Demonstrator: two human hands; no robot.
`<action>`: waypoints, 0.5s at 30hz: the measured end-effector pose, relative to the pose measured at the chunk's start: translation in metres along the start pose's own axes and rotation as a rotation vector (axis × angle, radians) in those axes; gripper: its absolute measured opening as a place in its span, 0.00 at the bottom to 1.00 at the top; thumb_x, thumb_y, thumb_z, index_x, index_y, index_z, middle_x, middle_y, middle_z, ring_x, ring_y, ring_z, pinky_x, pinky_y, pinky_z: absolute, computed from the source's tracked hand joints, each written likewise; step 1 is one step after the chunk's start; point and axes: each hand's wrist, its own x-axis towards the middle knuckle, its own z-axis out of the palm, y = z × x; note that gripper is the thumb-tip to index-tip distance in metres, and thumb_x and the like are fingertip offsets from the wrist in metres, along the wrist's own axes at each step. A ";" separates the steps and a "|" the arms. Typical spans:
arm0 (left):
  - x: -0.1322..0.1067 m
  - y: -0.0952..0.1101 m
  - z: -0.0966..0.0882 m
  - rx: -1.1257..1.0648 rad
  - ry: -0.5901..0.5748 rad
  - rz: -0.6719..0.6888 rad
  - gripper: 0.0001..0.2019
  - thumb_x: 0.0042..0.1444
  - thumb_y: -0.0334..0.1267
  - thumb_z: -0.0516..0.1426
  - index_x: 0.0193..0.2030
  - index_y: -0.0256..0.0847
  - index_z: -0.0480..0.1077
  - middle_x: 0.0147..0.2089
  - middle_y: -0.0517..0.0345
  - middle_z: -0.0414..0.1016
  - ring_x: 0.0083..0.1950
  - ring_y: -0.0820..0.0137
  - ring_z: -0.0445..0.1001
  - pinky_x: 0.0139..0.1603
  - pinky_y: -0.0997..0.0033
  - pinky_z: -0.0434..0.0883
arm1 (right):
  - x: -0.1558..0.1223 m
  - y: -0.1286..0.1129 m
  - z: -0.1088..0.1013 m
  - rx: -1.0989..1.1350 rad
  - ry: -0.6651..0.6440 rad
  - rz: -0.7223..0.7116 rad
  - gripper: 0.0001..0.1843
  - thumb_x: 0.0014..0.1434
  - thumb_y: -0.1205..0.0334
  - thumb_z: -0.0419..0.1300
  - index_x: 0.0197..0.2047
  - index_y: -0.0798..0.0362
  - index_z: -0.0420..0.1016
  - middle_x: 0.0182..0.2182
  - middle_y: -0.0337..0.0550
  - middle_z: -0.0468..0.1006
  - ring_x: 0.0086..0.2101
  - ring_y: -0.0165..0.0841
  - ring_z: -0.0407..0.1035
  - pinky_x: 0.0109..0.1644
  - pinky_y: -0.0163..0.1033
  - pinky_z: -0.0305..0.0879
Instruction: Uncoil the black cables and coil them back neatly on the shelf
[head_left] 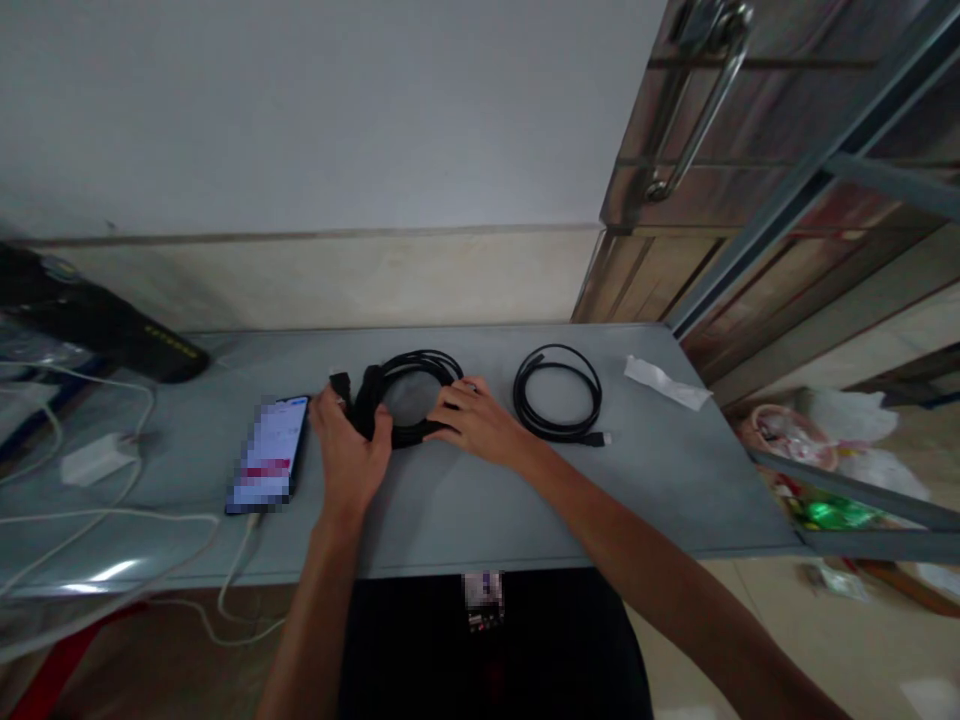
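A thick coil of black cable [412, 436] lies on the grey shelf between my two hands. My left hand [349, 440] is closed around the coil's left side, by a black plug [341, 384] that sticks out past my fingers. On the coil's right side, my right hand [476, 420] grips the cable loops with bent fingers. To the right rests a second, thinner coil of black cable [557, 392], untouched, its connector with a pale tip pointing right.
Left of my hands lies a lit phone [268, 455] with a white charging cable [238, 565] plugged in. A white adapter [97, 459] and a black cylindrical object [105, 320] are farther left. A crumpled white strip [666, 383] lies near the right end of the grey shelf [480, 520].
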 end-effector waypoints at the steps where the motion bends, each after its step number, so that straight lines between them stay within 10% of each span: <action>1: 0.000 0.002 -0.001 0.010 0.019 0.030 0.40 0.68 0.46 0.63 0.80 0.32 0.57 0.80 0.25 0.58 0.82 0.37 0.57 0.81 0.33 0.59 | 0.000 0.000 -0.001 -0.003 -0.004 0.009 0.14 0.78 0.49 0.65 0.54 0.50 0.83 0.51 0.46 0.82 0.54 0.40 0.72 0.70 0.51 0.55; 4: 0.000 0.010 -0.006 0.039 0.037 0.147 0.45 0.67 0.44 0.65 0.85 0.35 0.51 0.87 0.29 0.46 0.87 0.38 0.47 0.85 0.31 0.49 | 0.000 0.000 -0.002 -0.023 -0.010 0.023 0.09 0.78 0.53 0.66 0.53 0.48 0.84 0.52 0.47 0.82 0.55 0.41 0.72 0.70 0.52 0.54; 10: -0.003 0.014 -0.004 -0.066 -0.273 0.342 0.10 0.72 0.45 0.62 0.54 0.50 0.84 0.64 0.49 0.85 0.75 0.45 0.73 0.81 0.36 0.58 | -0.002 0.001 -0.003 -0.014 0.037 0.057 0.06 0.73 0.63 0.70 0.52 0.48 0.85 0.55 0.49 0.79 0.60 0.46 0.68 0.69 0.54 0.57; 15: -0.005 0.009 0.001 -0.061 -0.344 0.354 0.14 0.69 0.54 0.66 0.51 0.49 0.86 0.51 0.49 0.89 0.55 0.49 0.84 0.70 0.43 0.69 | -0.001 0.002 -0.003 0.050 0.101 0.160 0.12 0.70 0.63 0.71 0.56 0.49 0.84 0.57 0.52 0.78 0.60 0.47 0.68 0.66 0.52 0.64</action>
